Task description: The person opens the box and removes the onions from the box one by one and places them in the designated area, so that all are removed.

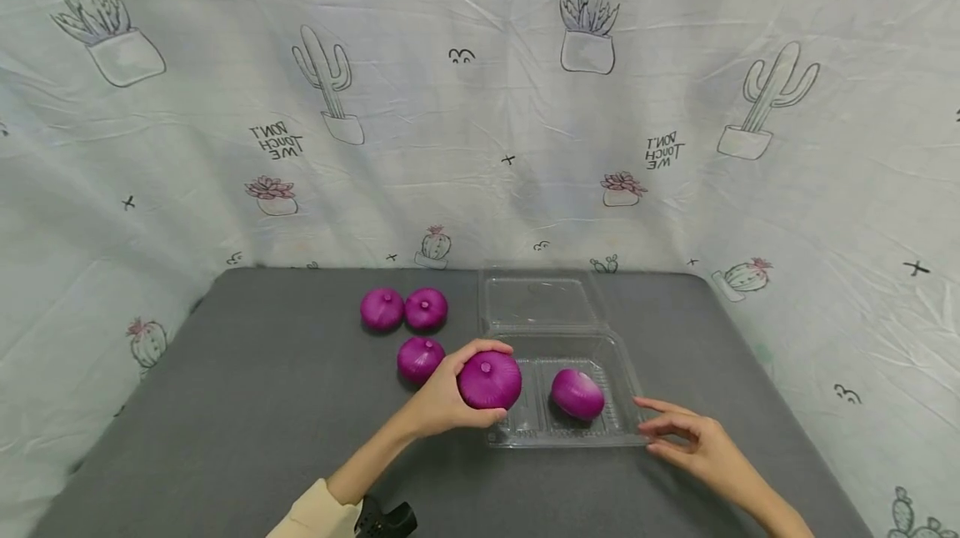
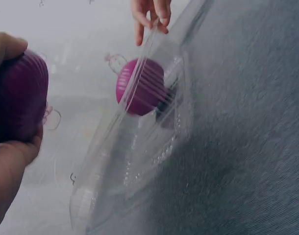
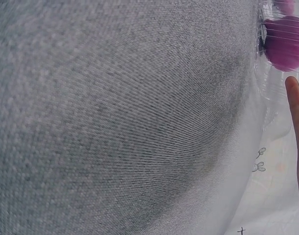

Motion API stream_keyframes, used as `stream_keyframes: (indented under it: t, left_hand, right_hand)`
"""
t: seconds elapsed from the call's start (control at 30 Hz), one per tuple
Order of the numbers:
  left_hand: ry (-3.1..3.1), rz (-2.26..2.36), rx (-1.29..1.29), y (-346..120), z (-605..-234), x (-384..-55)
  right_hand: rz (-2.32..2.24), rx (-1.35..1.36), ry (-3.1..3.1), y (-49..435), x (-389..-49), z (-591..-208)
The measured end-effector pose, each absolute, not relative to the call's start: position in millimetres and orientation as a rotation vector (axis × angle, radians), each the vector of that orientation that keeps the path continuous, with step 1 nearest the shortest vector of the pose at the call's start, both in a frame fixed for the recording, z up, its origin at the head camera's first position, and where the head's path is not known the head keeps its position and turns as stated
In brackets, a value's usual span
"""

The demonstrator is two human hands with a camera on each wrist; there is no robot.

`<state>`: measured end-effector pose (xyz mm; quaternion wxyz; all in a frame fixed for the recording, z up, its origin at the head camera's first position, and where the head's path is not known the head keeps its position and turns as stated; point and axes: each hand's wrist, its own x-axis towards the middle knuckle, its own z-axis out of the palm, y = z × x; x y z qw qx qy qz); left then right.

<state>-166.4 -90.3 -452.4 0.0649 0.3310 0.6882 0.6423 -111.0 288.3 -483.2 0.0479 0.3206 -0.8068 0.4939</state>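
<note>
My left hand (image 1: pixel 442 400) grips a red onion (image 1: pixel 490 380) between thumb and fingers, over the left side of a clear plastic container (image 1: pixel 626 371). The left wrist view shows the same held onion (image 2: pixel 22 98) at its left edge. Inside the container lies another red onion (image 1: pixel 577 394), tilted on its side. At the container's right rim, my right hand (image 1: pixel 693 446) pinches the edge with thumb and fingers; in the left wrist view the right hand's fingers (image 2: pixel 152 17) meet at the rim. One right finger (image 3: pixel 295 103) shows in the right wrist view.
Left of the container, two red onions sit side by side, one (image 1: pixel 382 309) beside the other (image 1: pixel 426 309). A third onion (image 1: pixel 420 359) lies nearer, behind the left hand. The container's open lid (image 1: pixel 540 302) extends back toward the printed curtain (image 1: pixel 480 104) behind the grey table (image 1: pixel 247 404).
</note>
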Motion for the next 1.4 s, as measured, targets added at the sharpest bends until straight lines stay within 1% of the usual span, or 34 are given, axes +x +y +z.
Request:
stream_keyframes:
  t: [0.2, 0.33, 0.43, 0.67, 0.77, 1.0, 1.17, 1.4]
  left_hand:
    - [2.108, 1.854, 0.819, -95.8, -449.8, -144.0]
    - [2.162, 1.791, 0.788, -102.1, -449.8, -128.7]
    - [2.18, 1.753, 0.833, -107.3, -450.9, -118.7]
    - [2.234, 1.74, 1.079, -112.6, -454.4, -99.6]
    - [2.259, 1.754, 1.105, -115.4, -453.0, -95.4]
    - [2.238, 1.799, 1.051, -120.0, -457.2, -88.7]
    - [2.261, 1.797, 1.106, -125.6, -461.8, -85.9]
    - [2.226, 1.715, 0.896, -144.3, -460.0, -89.8]
  right_hand:
    - [1.502, 1.001, -2.443, 290.4, -110.6, -484.9]
    - [1.506, 0.998, -2.449, 289.8, -111.7, -486.6]
    - [1.508, 0.991, -2.447, 289.0, -113.0, -487.1]
    - [1.535, 0.969, -2.48, 290.2, -112.7, -485.3]
    - [1.598, 0.982, -2.468, 289.7, -114.8, -484.0]
    - [1.724, 1.046, -2.417, 290.6, -115.0, -483.0]
    - [1.72, 1.041, -2.423, 289.3, -114.9, -482.3]
    - [1.725, 1.021, -2.452, 289.7, -114.5, -479.2]
